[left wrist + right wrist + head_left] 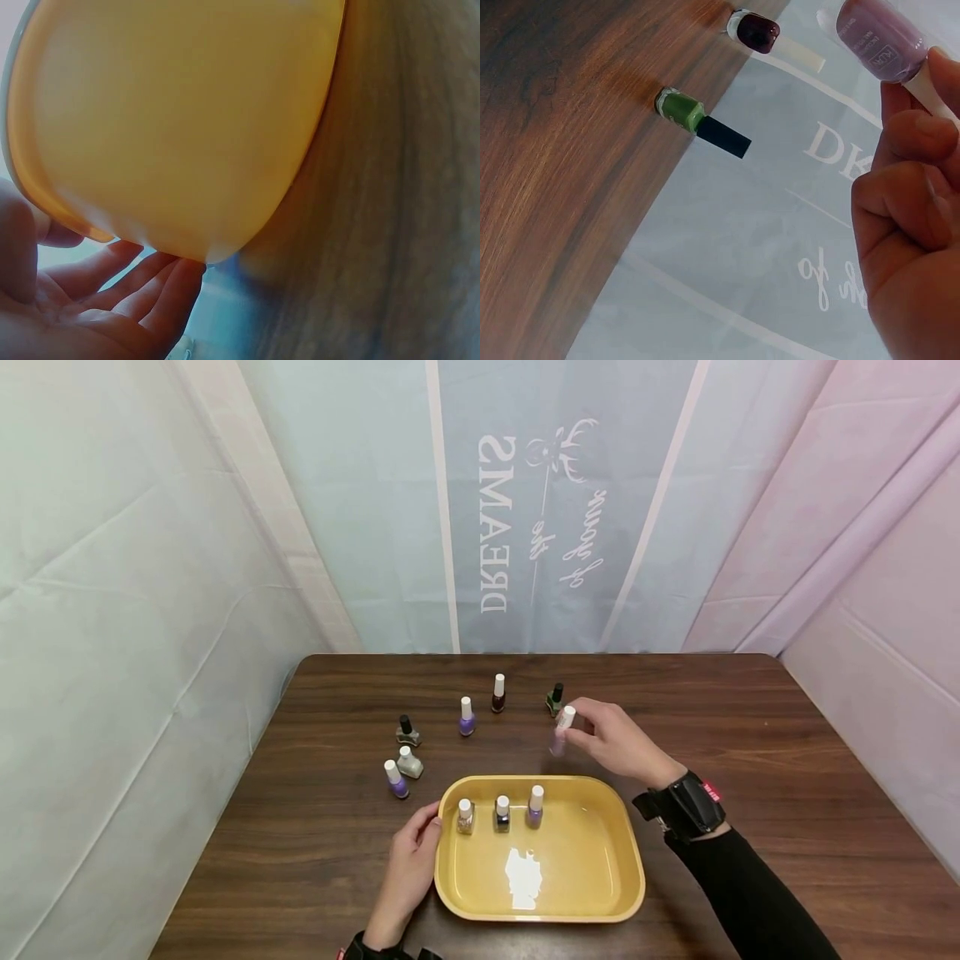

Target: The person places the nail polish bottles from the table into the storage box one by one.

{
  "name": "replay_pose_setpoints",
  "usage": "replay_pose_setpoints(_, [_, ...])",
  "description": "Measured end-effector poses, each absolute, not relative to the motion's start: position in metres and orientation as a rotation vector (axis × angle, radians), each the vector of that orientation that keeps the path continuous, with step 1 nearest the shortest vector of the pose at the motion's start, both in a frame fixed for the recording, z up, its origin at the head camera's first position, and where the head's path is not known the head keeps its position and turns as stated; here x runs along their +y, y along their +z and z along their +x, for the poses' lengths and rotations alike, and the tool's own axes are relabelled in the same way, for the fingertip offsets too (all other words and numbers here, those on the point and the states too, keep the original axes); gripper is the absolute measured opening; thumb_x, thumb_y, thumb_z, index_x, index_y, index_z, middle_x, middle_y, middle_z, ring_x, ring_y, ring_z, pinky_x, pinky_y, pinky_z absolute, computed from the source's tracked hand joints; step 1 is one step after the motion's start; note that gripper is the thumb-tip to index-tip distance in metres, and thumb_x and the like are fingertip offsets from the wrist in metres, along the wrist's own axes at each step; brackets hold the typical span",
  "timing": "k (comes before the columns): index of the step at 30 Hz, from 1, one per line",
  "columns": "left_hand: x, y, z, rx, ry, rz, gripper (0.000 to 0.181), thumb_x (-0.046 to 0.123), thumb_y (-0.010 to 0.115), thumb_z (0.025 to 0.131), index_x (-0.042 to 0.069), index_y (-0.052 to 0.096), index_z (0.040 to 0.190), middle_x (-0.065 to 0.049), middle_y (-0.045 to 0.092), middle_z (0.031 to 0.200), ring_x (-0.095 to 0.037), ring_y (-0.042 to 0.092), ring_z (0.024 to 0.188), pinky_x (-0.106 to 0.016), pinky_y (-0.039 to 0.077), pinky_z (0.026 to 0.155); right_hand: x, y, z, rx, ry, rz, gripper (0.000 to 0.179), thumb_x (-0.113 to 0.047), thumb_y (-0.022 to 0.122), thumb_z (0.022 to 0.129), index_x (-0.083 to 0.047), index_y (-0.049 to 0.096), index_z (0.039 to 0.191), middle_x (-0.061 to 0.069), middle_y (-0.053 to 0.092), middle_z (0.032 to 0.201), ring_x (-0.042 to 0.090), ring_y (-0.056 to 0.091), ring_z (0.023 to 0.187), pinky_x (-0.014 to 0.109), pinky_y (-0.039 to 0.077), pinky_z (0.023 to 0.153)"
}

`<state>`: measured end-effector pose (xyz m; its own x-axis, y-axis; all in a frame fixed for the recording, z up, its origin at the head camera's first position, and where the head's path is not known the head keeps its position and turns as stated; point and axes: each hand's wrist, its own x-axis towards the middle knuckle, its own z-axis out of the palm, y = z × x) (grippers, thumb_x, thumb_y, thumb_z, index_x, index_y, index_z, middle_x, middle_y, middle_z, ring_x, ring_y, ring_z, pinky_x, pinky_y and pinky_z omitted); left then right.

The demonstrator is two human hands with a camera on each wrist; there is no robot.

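**Mauve bottle lifted above the bench, tray steadied from the left**

The right hand (618, 745) pinched a mauve nail polish bottle (561, 732) by its white cap, fingers curled round the cap, and held the bottle clear of the dark wooden bench (750, 735), just behind the far rim of the yellow tray (577, 877). In the right wrist view the bottle (877, 37) hung from the fingertips (919, 135) with its glass body free.

The left hand (411, 868) lay against the near left edge of the tray, fingers relaxed and nearly straight, touching the rim without closing round it; the left wrist view showed the open palm (90, 315) beside the tray's wall (172, 127).

Inside the tray three white-capped bottles stood upright in a row along the far side: a pale one (465, 817), a dark one (502, 813) and a purple one (535, 806).

On the bench behind the tray stood a green bottle with a black cap (554, 699), just beside the held bottle, a dark red bottle (498, 693) and a purple bottle (467, 717). To the left, near one another, stood a grey bottle with a black cap (407, 732), a pale grey bottle (409, 762) and another purple bottle (395, 779).
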<state>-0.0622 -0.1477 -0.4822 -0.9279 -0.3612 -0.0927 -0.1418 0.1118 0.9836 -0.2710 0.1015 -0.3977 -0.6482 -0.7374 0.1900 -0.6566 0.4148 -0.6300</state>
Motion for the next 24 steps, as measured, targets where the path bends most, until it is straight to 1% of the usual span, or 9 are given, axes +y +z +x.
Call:
replay_pose_setpoints(4, [-0.148,-0.483,-0.062,-2.211,-1.915,0.503,0.034,0.017,0.048,0.101,0.000,0.058,0.128,-0.021,0.061,0.128,-0.025,0.063,0.112,-0.026,0.054,0.087,0.104,-0.399,-0.268,2.538,-1.050,-1.269,0.006,-0.027,0.063,0.094,-0.027,0.067,0.091,-0.014,0.062,0.090,0.010,0.045,0.063,0.024,0.038,0.059])
replay_pose_setpoints(8, [-0.148,-0.483,-0.063,-2.217,-1.909,0.498,0.034,0.017,0.047,0.101,0.000,0.058,0.129,-0.021,0.061,0.128,-0.025,0.062,0.112,-0.027,0.054,0.087,0.106,-0.399,-0.265,2.539,-1.053,-1.266,0.005,-0.027,0.062,0.094,-0.027,0.067,0.091,-0.014,0.062,0.089,0.012,0.047,0.064,0.023,0.038,0.060])
replay_pose_setpoints(14, [-0.149,-0.484,-0.063,-2.229,-1.899,0.492,0.035,0.017,0.047,0.101,-0.001,0.057,0.130,-0.021,0.060,0.129,-0.026,0.062,0.113,-0.028,0.054,0.088,0.108,-0.400,-0.260,2.520,-1.065,-1.308,0.005,-0.025,0.063,0.094,-0.027,0.066,0.091,-0.013,0.064,0.089,0.010,0.049,0.064,0.022,0.040,0.060])
replay_pose_setpoints(24, [-0.149,-0.484,-0.063,-2.232,-1.897,0.495,0.035,0.017,0.047,0.101,-0.001,0.056,0.130,-0.022,0.059,0.130,-0.026,0.061,0.114,-0.029,0.054,0.089,0.111,-0.398,-0.250,2.556,-1.038,-1.296,0.007,-0.022,0.067,0.091,-0.029,0.064,0.093,-0.016,0.062,0.084,0.006,0.046,0.061,0.021,0.039,0.057])
